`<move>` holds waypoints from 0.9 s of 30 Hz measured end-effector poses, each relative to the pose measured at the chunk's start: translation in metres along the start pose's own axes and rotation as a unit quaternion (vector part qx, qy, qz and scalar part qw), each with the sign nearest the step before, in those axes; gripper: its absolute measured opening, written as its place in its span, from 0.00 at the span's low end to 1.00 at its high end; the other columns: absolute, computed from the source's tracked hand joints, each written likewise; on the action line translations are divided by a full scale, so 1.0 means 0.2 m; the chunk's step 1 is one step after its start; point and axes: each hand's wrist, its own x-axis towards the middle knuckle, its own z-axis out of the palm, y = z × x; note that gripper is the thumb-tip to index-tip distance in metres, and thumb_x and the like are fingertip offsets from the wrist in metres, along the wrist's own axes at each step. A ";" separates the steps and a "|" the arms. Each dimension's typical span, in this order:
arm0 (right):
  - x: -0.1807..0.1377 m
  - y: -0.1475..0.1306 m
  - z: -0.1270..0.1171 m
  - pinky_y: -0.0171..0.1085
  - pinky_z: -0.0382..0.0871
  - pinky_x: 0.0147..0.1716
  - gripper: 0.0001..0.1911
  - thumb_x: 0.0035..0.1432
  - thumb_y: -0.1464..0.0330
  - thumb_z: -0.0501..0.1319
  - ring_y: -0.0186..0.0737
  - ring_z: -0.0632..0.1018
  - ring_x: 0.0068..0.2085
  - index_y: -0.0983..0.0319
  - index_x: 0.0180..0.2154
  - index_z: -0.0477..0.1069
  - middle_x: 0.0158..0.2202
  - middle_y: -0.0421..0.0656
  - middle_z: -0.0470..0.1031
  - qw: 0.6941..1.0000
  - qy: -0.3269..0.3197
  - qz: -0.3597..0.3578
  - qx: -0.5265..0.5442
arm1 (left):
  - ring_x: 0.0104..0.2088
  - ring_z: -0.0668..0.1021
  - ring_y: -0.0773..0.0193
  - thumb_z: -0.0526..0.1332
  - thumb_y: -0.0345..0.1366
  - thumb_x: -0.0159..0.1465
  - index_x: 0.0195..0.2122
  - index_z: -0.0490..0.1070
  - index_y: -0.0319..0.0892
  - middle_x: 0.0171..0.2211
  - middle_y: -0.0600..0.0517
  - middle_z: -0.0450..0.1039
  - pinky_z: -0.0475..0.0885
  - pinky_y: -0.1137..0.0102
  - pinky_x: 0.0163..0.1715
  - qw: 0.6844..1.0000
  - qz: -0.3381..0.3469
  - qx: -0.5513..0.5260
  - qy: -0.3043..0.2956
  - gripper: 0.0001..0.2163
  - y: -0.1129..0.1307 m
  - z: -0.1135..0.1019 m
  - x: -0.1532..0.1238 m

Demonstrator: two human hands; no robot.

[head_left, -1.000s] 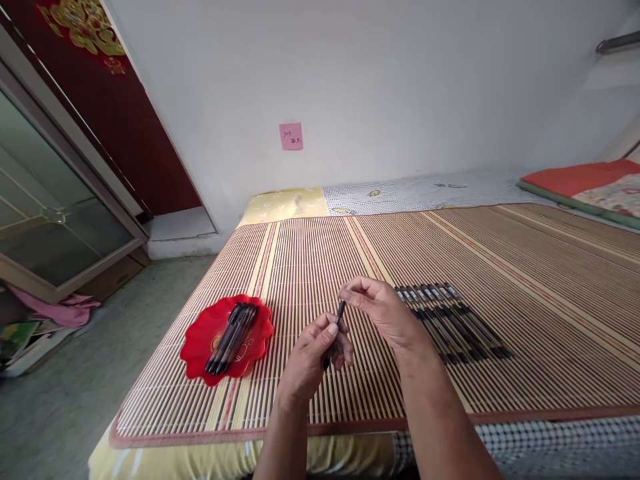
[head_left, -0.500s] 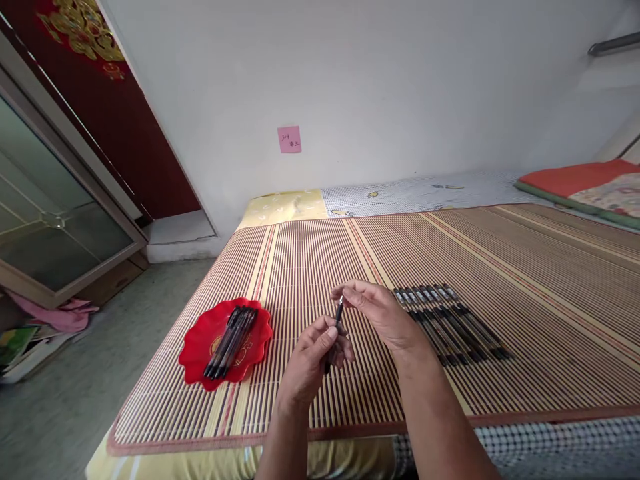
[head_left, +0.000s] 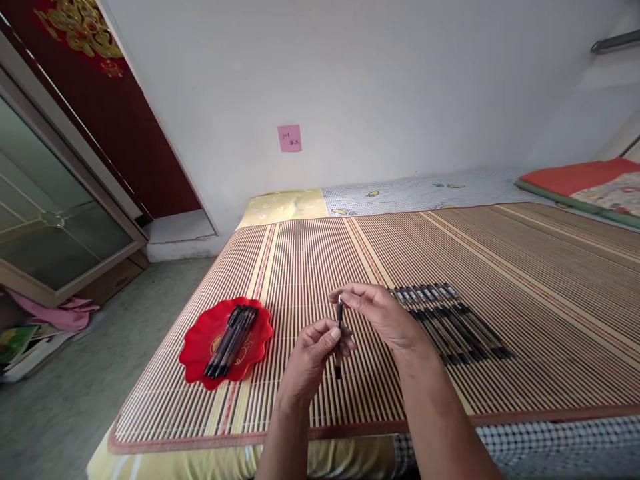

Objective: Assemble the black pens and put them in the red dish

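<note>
My left hand (head_left: 316,348): closed about one pen (head_left: 339,365), pinched mid-barrel between thumb and fingers, lower end projecting beneath them

My right hand (head_left: 384,315): fingers curved at the pen's upper, metallic end (head_left: 340,300); whether they touch or grip it, I cannot tell

The pen, handling: located between my two hands, above the mat, nearly upright in view; by my judgement light and stiff, its barrel smooth enough to slip or roll, the fine end the delicate part; best held by the middle of the barrel, as my left hand has it

Left of my hands: red scalloped plate (head_left: 191,348), with a bundle of dark pens (head_left: 231,341) lying lengthwise in it

Right, partly behind my right forearm: row of pens (head_left: 463,327), side by side

Beneath my hands: striped slatted mat (head_left: 305,260)

Beyond them: white wall (head_left: 380,87) bearing a pink note (head_left: 289,138)
</note>
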 end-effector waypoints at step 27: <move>0.02 0.06 0.01 0.42 0.69 0.42 0.13 0.56 0.56 0.69 0.41 0.76 0.37 0.60 0.31 0.79 0.31 0.42 0.78 1.000 0.023 0.015 -0.016 | 0.20 0.62 0.74 0.79 0.45 0.48 0.27 0.67 0.41 0.22 0.60 0.63 0.58 0.75 0.20 0.994 0.026 0.033 0.096 0.21 -0.04 0.01 0.02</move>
